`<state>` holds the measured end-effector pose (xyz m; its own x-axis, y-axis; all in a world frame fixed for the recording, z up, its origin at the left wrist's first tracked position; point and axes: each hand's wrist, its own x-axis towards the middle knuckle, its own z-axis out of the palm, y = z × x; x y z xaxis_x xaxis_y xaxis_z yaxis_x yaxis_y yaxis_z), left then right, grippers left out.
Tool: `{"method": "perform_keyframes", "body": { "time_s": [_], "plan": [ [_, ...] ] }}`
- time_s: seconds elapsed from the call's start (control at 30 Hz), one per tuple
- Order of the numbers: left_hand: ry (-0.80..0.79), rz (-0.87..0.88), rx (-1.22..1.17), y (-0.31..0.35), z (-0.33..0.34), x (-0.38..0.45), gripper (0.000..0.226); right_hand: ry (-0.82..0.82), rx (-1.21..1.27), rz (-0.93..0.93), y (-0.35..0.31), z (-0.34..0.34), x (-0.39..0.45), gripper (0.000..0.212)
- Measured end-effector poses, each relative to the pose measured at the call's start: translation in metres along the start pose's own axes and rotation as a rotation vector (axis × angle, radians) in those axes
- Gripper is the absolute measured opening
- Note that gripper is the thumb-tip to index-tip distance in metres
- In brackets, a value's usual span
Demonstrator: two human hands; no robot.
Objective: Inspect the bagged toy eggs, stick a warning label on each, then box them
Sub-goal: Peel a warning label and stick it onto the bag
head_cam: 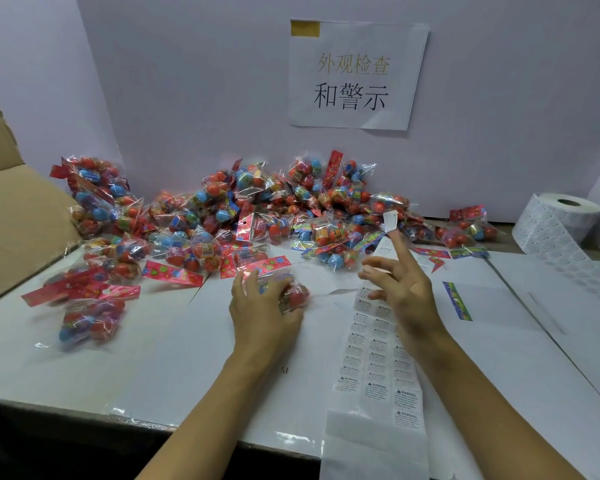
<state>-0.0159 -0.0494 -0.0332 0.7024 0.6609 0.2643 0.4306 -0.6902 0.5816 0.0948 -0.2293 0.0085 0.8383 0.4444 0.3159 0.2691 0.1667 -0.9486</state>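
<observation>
Left hand: the left hand (262, 306) curls its fingers over one bag of toy eggs (284, 289) at the centre of the table (174, 348), pressing it down; the bag's red header card (264, 266) sticks out at 12 o'clock from the knuckles.

Right hand: the right hand (400, 285) is raised just at 3 o'clock of the left, fingers loosely spread, with one small white warning label (391, 221) stuck upright on the tip of its extended index finger (the print on it is too small to read).

Label strip: a long label strip (378, 375) of white warning stickers runs from under the right hand toward 6 o'clock and hangs over the table's front edge.

Label roll: a label roll (565, 216) stands at 2 o'clock, its web trailing across the table toward the right edge.

Pile: a heap of bagged eggs (257, 209), red, blue and orange in clear film, lies along the back wall from 10 to 1 o'clock.

Loose bags: two bags (90, 306) lie apart at 9 o'clock, blurred.

Box: an open cardboard box (18, 216) stands at the left edge, near 10 o'clock.

Sign: a paper sign (355, 74) with Chinese characters is taped to the wall at 12 o'clock.
</observation>
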Motion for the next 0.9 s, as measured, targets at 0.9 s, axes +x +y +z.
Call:
{"method": "perform_keyframes", "body": {
  "time_s": [0.9],
  "plan": [
    [-0.364, -0.144, -1.114, 0.019, -0.014, -0.002, 0.03, -0.082, -0.024, 0.025, 0.006, 0.01, -0.007, 0.108]
  ]
}}
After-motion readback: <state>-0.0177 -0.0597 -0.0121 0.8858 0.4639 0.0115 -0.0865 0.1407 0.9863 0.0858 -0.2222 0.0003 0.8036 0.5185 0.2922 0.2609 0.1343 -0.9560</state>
